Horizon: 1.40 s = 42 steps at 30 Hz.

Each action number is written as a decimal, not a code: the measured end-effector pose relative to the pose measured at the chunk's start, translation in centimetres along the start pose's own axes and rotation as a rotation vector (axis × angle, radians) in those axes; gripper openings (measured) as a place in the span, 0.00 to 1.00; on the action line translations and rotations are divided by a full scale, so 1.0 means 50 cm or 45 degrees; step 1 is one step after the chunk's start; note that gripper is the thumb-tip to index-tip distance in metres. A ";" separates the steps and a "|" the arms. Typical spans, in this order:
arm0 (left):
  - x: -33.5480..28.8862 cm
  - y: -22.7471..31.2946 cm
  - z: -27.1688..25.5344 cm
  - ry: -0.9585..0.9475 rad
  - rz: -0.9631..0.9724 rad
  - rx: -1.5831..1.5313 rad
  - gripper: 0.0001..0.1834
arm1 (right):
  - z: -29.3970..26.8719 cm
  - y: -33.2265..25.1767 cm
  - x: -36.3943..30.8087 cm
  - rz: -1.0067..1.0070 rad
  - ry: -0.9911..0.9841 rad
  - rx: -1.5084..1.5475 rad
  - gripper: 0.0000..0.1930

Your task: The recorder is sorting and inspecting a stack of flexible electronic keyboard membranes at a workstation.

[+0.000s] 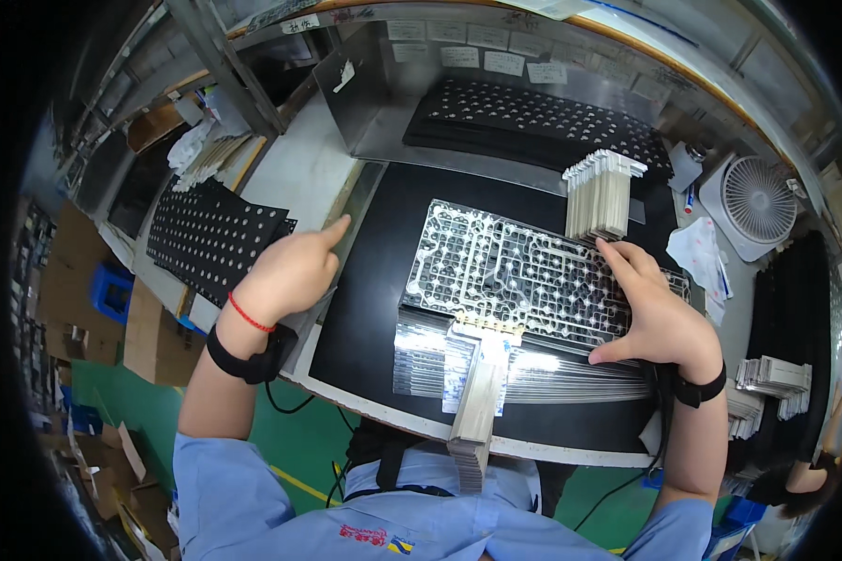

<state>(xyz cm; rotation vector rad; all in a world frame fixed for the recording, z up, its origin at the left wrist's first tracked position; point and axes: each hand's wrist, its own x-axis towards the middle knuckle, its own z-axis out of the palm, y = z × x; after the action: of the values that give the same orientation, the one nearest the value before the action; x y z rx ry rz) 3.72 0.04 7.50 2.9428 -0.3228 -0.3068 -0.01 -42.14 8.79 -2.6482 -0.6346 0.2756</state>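
Note:
A stack of clear sheets printed with silvery circuit tracks point(510, 266) lies on a black mat before me. A bundle of pale flat tails point(480, 397) hangs from its near edge toward me. My right hand point(660, 309) rests on the right end of the stack, thumb and fingers spread. My left hand point(299, 266) is raised off the stack at the mat's left side. Its index finger points out while the others curl, and nothing shows in it. Just left of it lies a pile of black sheets with rows of pale dots point(215, 229).
Another bundle of pale tails point(601, 196) stands behind the stack. More dotted black sheets point(533, 117) lie at the back by a metal panel point(355, 89). A white fan point(750, 206) and a white cloth point(699, 260) sit at the right. Cardboard boxes point(154, 341) stand at the left.

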 end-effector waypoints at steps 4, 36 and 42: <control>0.005 -0.013 0.025 -0.010 0.027 0.110 0.29 | 0.010 0.008 -0.012 0.017 0.042 -0.047 0.64; -0.046 0.004 -0.066 0.247 0.574 -1.440 0.20 | 0.019 0.053 -0.008 0.191 0.573 0.211 0.29; 0.180 0.117 -0.057 -0.280 0.749 -1.802 0.33 | 0.009 0.067 -0.004 0.178 0.653 0.567 0.25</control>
<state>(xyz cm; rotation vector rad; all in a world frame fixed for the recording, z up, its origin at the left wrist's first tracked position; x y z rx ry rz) 11.83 -7.25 9.69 1.3622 -0.6261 -0.4852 1.01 -44.80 6.98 -2.1994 -0.1901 -0.2036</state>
